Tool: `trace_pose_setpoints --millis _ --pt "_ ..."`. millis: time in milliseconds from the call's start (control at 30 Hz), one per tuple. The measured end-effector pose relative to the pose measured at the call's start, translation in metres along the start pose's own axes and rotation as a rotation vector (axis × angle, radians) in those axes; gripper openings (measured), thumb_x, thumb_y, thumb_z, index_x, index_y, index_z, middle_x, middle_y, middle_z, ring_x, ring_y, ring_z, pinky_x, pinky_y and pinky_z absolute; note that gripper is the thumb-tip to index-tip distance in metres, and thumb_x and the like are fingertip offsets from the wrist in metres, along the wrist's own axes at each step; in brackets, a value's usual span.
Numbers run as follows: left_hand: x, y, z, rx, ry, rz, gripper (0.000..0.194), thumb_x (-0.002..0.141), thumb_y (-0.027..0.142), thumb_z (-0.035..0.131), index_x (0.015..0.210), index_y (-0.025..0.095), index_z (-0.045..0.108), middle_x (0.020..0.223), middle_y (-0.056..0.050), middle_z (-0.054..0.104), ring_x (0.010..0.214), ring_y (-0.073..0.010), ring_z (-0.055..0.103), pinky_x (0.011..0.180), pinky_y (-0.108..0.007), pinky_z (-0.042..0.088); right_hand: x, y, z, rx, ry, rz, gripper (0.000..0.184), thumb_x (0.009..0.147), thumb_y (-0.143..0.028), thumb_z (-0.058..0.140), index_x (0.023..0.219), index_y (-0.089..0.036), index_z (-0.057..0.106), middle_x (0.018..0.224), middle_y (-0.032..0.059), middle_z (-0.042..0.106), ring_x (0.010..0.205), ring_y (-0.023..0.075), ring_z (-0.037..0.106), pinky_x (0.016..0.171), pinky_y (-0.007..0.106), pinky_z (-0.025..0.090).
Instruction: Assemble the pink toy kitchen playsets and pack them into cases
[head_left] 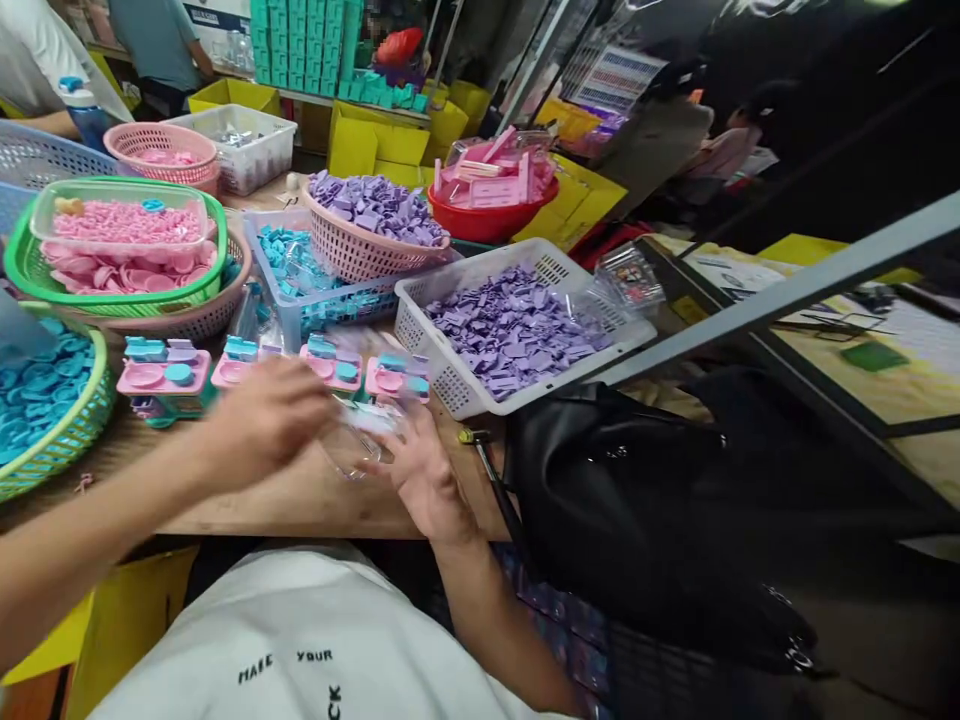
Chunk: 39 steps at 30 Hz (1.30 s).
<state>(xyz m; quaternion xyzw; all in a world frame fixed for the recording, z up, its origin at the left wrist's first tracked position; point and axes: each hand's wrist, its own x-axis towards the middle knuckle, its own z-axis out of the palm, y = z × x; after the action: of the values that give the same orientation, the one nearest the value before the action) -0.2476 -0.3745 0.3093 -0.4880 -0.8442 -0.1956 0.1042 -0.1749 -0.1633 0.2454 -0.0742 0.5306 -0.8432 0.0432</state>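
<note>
My left hand (274, 415) is blurred, its fingers curled together in front of the toy row; whatever they hold, if anything, I cannot make out. To its right, my right hand (427, 475) has its palm turned up and its fingers spread apart. A pale, shiny, see-through piece (371, 416) lies against the right fingertips, smeared by motion. Under the hands is a clear plastic outline (349, 460). Several small pink and teal toy kitchen units (165, 375) stand in a row just beyond, partly hidden by the left hand.
A white basket (409, 325) of purple parts stands right of the toys. Green tubs (97, 400) of blue parts and a pink basket (352, 250) surround the work spot. A yellow-headed hammer (484, 460) lies by a black bag (637, 500). A metal bar (787, 285) crosses the right side.
</note>
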Motion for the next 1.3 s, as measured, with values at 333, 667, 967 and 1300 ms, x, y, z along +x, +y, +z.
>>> trace_pose_setpoints --millis 333,667,967,1300 --pt "0.095 -0.021 0.089 0.029 0.049 0.087 0.057 0.085 0.040 0.069 0.132 0.011 0.052 0.138 -0.024 0.049 0.123 -0.0372 0.046 0.101 -0.054 0.040 -0.064 -0.006 -0.109 -1.077 0.268 0.050 0.106 0.060 -0.037 0.092 0.152 -0.033 0.039 0.158 0.0088 0.032 0.152 0.0330 0.029 0.127 0.053 0.023" --pt "0.128 0.010 0.093 0.266 -0.330 -0.414 0.102 0.079 0.057 0.074 0.153 0.004 0.028 0.134 -0.030 0.050 0.118 -0.0435 0.057 0.096 -0.047 0.047 -0.083 0.002 -0.110 -1.389 0.366 0.031 0.107 0.070 -0.038 0.087 0.157 -0.032 0.027 0.153 0.0143 0.030 0.147 0.0366 0.036 0.121 0.059 0.034" --pt "0.098 -0.011 0.102 -0.251 -0.221 -0.074 0.138 0.063 0.068 0.082 0.162 0.012 0.004 0.156 -0.031 0.029 0.139 -0.0437 0.045 0.109 -0.052 0.043 -0.075 0.002 -0.121 -1.428 0.165 0.119 0.112 0.065 -0.032 0.090 0.157 -0.030 0.027 0.152 0.0133 0.031 0.146 0.0366 0.034 0.122 0.058 0.033" --pt "0.074 -0.026 0.174 -0.555 0.018 -0.054 0.145 0.057 0.057 0.088 0.161 0.011 -0.001 0.156 -0.031 0.032 0.145 -0.0438 0.037 0.116 -0.058 0.036 -0.055 -0.079 -0.098 -1.261 0.025 -0.171 0.103 0.069 -0.036 0.087 0.155 -0.034 0.029 0.150 0.0109 0.032 0.140 0.0319 0.043 0.108 0.049 0.054"
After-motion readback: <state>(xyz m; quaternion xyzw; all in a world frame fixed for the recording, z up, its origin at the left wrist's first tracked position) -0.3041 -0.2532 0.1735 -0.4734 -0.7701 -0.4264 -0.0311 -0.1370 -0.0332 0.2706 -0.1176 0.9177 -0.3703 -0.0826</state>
